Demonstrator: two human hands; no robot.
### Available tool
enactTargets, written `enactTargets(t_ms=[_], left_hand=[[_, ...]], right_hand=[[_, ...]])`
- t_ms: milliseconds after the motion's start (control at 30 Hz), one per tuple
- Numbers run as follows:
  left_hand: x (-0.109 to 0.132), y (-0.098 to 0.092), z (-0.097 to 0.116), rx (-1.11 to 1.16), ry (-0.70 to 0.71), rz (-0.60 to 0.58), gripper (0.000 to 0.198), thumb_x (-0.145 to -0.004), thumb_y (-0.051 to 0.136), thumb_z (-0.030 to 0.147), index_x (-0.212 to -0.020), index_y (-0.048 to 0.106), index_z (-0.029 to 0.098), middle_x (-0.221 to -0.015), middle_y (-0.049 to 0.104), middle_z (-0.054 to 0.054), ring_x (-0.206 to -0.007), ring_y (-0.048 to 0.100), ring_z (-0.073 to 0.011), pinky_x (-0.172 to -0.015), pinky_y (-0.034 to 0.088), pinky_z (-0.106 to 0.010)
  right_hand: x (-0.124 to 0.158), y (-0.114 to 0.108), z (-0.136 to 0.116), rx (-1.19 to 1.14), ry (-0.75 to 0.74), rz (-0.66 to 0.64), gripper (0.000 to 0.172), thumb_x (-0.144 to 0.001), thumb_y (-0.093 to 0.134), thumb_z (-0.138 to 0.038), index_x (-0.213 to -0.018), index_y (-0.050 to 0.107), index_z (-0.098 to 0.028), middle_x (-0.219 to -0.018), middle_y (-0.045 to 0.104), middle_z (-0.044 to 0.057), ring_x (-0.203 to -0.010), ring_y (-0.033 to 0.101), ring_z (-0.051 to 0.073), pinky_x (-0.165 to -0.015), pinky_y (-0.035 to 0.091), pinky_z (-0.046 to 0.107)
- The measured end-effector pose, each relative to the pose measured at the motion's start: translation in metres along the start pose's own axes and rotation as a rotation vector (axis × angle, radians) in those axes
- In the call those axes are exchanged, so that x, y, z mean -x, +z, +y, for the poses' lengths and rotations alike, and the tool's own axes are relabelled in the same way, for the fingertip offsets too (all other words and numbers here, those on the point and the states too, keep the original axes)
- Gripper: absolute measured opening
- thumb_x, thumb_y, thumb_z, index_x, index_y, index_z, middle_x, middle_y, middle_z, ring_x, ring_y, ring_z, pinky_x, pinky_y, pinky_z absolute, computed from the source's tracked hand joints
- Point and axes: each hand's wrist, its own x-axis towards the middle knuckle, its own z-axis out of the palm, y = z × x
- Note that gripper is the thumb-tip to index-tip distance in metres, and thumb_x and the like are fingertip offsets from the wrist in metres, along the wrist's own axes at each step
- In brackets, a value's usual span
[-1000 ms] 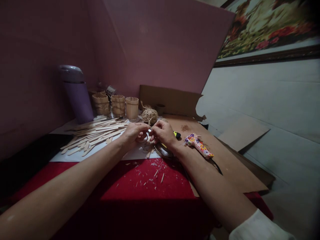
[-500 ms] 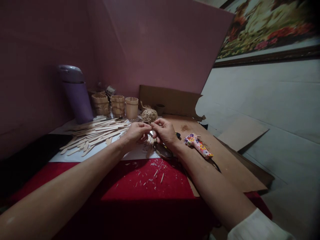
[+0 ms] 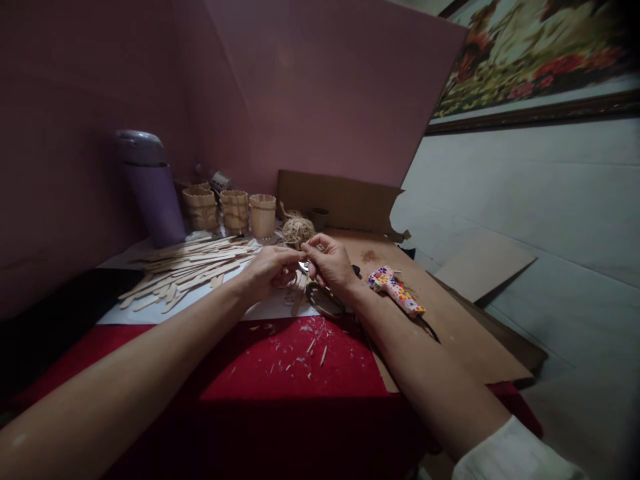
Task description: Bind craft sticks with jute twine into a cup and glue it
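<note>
My left hand (image 3: 270, 272) and my right hand (image 3: 331, 267) meet fingertip to fingertip over the near edge of the white paper (image 3: 250, 312). Both are closed in a pinch, and whatever lies between the fingers is too small or hidden to name. Just below my right hand lie scissors (image 3: 320, 300), partly covered by it. A ball of twine (image 3: 299, 231) sits directly behind my hands. To the left spreads a heap of wooden craft sticks (image 3: 193, 270). A flower-patterned glue gun (image 3: 397, 291) lies right of my right wrist.
Several stick-sided cups (image 3: 263, 217) stand at the back beside a tall purple flask (image 3: 153, 193). A cardboard sheet (image 3: 450, 327) covers the right side. Scraps and splinters are scattered over the red cloth (image 3: 280, 373). An upright cardboard strip (image 3: 345, 200) leans behind.
My hands stay pinched together, with only a slight shift of the fingers. My left hand has turned a little, and its fingertips sit slightly further right. Nothing else has visibly moved.
</note>
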Motion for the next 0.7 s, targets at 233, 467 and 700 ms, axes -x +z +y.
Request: enactTargets(t_ms=[233,467,700], left_hand=[[-0.001,0.0017,0.0024,0.025,-0.009,0.063,0.024,-0.061,0.072,0.021,-0.054,0.05,0.014,-0.042,0.037,0.007,-0.032,0.029,-0.0019,-0.032,0.013,-0.018],[-0.0067,-0.0071,0.0048,0.013,0.073,0.217,0.029,-0.058,0.068,0.017,-0.045,0.042,0.016,-0.039,0.034,0.007,-0.029,0.03,-0.0029,-0.031,0.012,-0.018],[-0.0075,-0.0043,0.0035,-0.063,0.096,0.344,0.015,-0.057,0.067,0.015,-0.051,0.054,0.013,-0.035,0.041,0.005,-0.028,0.034,-0.0058,-0.031,0.016,-0.019]], right_hand=[[-0.0024,-0.0004,0.0031,-0.04,0.022,-0.01,0.039,-0.075,0.063,-0.056,-0.08,0.046,-0.021,-0.039,0.055,-0.01,-0.021,0.038,0.006,-0.023,0.021,0.013],[-0.0003,0.0042,-0.001,-0.02,0.196,0.059,0.038,-0.072,0.076,-0.029,-0.087,0.042,-0.02,-0.05,0.063,-0.006,-0.034,0.056,0.01,-0.026,0.033,0.013],[0.0023,0.0095,-0.0014,0.081,0.256,0.065,0.027,-0.076,0.07,-0.014,-0.082,0.045,-0.018,-0.051,0.061,-0.003,-0.038,0.059,0.011,-0.029,0.037,0.015]])
